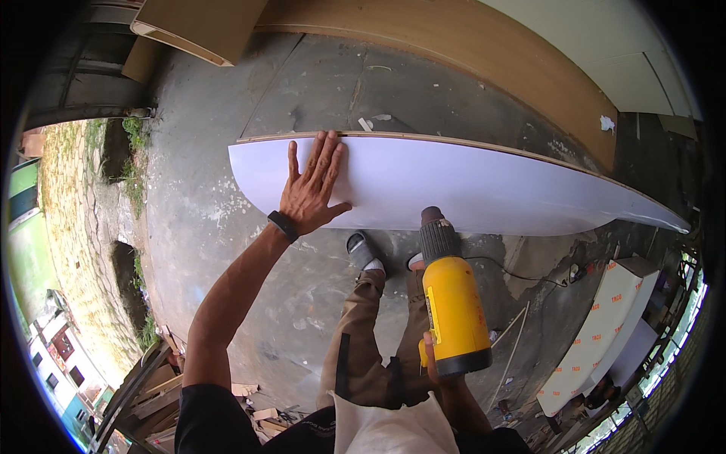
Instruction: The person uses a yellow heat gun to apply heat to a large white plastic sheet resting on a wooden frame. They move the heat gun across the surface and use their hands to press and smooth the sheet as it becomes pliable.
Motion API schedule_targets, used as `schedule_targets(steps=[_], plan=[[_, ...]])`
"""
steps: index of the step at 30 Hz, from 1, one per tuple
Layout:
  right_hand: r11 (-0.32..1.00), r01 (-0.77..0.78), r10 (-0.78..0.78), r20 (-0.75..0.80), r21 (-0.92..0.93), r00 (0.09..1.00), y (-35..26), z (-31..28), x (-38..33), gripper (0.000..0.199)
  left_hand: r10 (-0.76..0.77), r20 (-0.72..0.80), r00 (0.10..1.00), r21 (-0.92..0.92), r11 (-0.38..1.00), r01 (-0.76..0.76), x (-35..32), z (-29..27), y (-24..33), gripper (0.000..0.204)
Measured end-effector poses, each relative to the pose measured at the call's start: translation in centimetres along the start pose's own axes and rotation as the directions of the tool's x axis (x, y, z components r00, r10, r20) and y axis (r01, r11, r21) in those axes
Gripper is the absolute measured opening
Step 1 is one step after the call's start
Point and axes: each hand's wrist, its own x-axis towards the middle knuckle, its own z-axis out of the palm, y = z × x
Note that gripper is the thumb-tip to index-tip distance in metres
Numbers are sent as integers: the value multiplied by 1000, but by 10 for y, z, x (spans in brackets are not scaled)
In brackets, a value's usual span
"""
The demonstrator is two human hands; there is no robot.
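My left hand [310, 189] lies on a white glossy sheet [408, 178], its fingers stretched out and the tips at the sheet's far edge. A dark band [283, 226] circles that wrist. The sheet runs along a thin wooden board edge [484, 147] and bows toward me with rounded ends. My right hand [430, 357] is closed on the handle of a yellow and black heat gun [456, 306]. The gun's dark nozzle points away from me, at the sheet's near edge. Its body hides most of that hand.
My feet [367, 250] stand just this side of the sheet. A thin cable [522, 277] trails right on the grey concrete floor [280, 295]. Brown panels [454, 45] lie beyond. A printed white panel [597, 333] leans at right, and wood scraps [155, 393] pile up at lower left.
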Motion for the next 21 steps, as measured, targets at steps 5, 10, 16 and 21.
schedule_targets(steps=[5, 10, 16, 21], plan=[[1000, 26, -27, -131, -8, 991, -11, -25, 10, 36, 79, 87, 993, 7, 997, -80, 64, 23, 88, 134], [979, 89, -146, -322, -184, 935, -5, -54, 20, 23, -18, 58, 998, 19, 1000, 17, 81, 49, 130, 142], [797, -64, 316, -325, 600, 891, 19, -83, 5, 30, -58, 13, 998, 56, 997, 57, 92, 51, 173, 147], [995, 69, -89, -376, -65, 922, 22, -124, 23, 30, 55, -7, 998, 52, 997, -55, 130, 65, 221, 143]])
